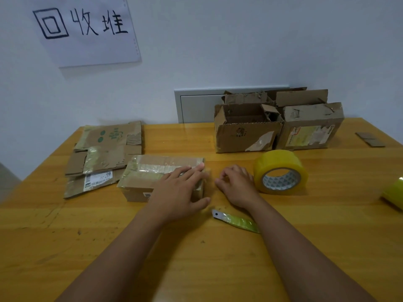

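A small taped cardboard box [150, 173] lies on the wooden table [196, 247] near the middle. My left hand [181, 192] rests flat on the box's right end, fingers straight, thumb down its front side. Just right of the box, my right hand [236, 184] hovers over the table with curled fingers; whether it pinches a tape end I cannot tell. A big roll of yellow tape [281, 172] stands right beside that hand. A tape-wrapped cutter blade [235, 221] lies on the table under my right wrist.
Flattened cardboard boxes [104, 153] are piled at the left. Two opened boxes [277, 127] stand at the back right against the wall. A second yellow roll [394, 192] shows at the right edge, cardboard scraps [370, 139] at far right. A paper sign [87, 29] hangs on the wall.
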### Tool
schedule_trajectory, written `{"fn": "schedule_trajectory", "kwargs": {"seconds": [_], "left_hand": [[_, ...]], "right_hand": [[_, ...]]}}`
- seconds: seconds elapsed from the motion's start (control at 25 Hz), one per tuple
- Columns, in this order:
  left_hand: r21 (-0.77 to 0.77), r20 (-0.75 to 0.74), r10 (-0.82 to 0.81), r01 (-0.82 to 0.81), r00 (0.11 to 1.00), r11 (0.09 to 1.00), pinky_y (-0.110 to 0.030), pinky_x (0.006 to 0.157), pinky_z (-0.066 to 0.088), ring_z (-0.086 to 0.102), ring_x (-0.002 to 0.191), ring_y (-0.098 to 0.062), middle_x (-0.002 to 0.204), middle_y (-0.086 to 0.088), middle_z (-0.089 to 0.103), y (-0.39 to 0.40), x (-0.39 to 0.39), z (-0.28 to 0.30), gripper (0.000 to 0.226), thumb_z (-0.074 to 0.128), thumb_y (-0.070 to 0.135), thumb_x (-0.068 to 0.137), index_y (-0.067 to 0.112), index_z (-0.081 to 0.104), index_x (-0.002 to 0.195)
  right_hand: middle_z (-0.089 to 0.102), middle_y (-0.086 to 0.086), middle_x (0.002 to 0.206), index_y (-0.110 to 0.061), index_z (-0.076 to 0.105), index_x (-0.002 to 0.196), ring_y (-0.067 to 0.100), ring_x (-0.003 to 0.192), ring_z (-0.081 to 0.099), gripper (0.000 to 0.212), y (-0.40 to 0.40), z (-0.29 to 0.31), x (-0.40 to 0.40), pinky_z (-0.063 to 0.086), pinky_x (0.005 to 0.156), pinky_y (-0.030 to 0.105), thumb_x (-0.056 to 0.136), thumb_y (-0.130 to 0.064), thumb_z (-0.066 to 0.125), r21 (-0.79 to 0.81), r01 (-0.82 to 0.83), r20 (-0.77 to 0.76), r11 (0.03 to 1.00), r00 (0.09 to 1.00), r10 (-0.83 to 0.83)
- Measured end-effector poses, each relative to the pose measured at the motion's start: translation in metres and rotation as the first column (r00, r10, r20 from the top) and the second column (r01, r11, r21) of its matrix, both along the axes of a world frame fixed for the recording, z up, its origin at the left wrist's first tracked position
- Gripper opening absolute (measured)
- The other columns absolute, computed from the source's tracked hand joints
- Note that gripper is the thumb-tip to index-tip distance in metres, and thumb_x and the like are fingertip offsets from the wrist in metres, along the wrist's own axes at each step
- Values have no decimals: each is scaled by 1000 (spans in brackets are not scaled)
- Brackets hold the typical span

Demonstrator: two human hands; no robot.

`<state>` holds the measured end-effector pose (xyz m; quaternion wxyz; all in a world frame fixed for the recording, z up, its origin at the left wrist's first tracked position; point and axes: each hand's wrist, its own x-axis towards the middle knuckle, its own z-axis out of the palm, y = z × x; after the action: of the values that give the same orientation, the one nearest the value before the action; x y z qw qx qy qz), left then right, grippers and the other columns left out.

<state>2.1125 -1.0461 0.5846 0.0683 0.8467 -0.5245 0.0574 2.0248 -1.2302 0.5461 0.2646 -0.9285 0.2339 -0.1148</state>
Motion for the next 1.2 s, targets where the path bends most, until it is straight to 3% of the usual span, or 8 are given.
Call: {"fn": "schedule_trajectory", "kwargs": {"seconds": [0.16, 0.28, 0.4, 0.52, 0.6, 0.84, 1.0, 1.2], "left_hand": [[-16, 46, 16, -16, 999, 1000, -37, 110, 30, 22, 146, -12, 161, 19, 16, -2, -1, -5, 60, 42, 66, 90, 41, 34, 144], [-20, 71, 17, -16, 997, 1000, -37, 110, 33, 27, 145, -13, 161, 17, 21, -2, 0, -6, 59, 38, 63, 91, 38, 38, 144], [-8, 93, -22, 22, 995, 1000, -38, 113, 30, 33, 144, -15, 159, 13, 27, 0, 0, -4, 61, 34, 58, 87, 34, 44, 142], [7, 149, -137, 137, 979, 991, -39, 118, 19, 35, 144, -19, 155, 10, 36, 6, 1, -2, 48, 48, 45, 85, 32, 50, 131], [3, 255, -197, 203, 947, 979, -42, 119, 16, 32, 145, -25, 150, 8, 45, 14, 2, -1, 40, 50, 41, 85, 31, 53, 124], [-29, 421, -154, 183, 894, 983, -46, 101, 42, 49, 126, -32, 137, -3, 56, 54, 17, -6, 43, 42, 41, 92, 34, 53, 133], [-43, 380, -152, 181, 912, 982, -43, 88, 52, 59, 115, -30, 129, -4, 62, 76, 28, -6, 53, 65, 21, 79, 29, 60, 131], [-279, 65, 18, 1, 998, 960, -29, 70, 48, 56, 94, -18, 102, 5, 65, 60, 16, -5, 22, 48, 36, 83, 23, 63, 95]], "right_hand": [[41, -4, 115, -26, 47, 95, 19, 118, 37, 26, 6, -2, 3, 25, 102, 34, 91, -50, 55, -107, 41, -56, 993, 997, -47], [35, 2, 135, -25, 42, 129, 25, 131, 31, 51, 7, -3, 6, 25, 109, 38, 91, -57, 52, -95, 65, -111, 993, 991, -75], [24, 4, 150, -29, 13, 153, 26, 139, 24, 74, 11, 4, 7, 23, 112, 41, 94, -51, 51, -66, 105, -73, 992, 991, -110], [22, -2, 157, -35, 23, 152, 20, 143, 21, 64, 15, 19, 2, 24, 115, 39, 96, -23, 51, -120, -105, 138, 987, 983, 121], [23, -9, 159, -32, 35, 149, 12, 144, 22, 59, 18, 31, 0, 25, 118, 36, 95, -12, 48, -58, -318, 117, 946, 939, 323], [42, -12, 149, -24, 54, 138, 7, 134, 38, 44, 31, 42, 4, 36, 111, 35, 95, -30, 51, 29, -396, 67, 918, 917, 394], [51, -14, 126, -26, 63, 113, 12, 113, 47, 22, 49, 38, 12, 42, 90, 30, 96, -38, 57, -134, -341, 125, 930, 926, 357], [51, -8, 112, -22, 56, 104, 18, 101, 46, 14, 61, 33, 17, 43, 75, 31, 98, -34, 53, -314, -287, 121, 905, 933, 338]]}}
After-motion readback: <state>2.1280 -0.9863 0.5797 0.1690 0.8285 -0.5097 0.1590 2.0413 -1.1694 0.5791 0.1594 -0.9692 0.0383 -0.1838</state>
